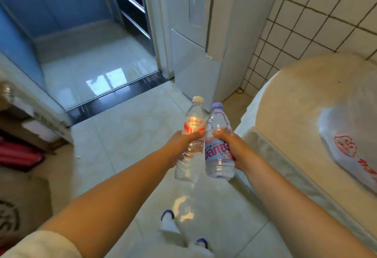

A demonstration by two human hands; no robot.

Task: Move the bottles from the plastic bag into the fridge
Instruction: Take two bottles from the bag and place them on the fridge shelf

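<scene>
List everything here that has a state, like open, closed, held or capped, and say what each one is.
Left hand: grips the white-capped bottle.
Right hand: grips the purple-capped bottle.
White-capped bottle: capped, held, tilted.
Purple-capped bottle: capped, held, tilted.
Fridge: doors closed.
Plastic bag: lying flat on the table.

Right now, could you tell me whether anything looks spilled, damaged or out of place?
Nothing stands out. The left hand grips the red-label bottle, the right hand the purple-capped bottle; both are capped, with no spill visible. The plastic bag lies flat on the table.
</scene>
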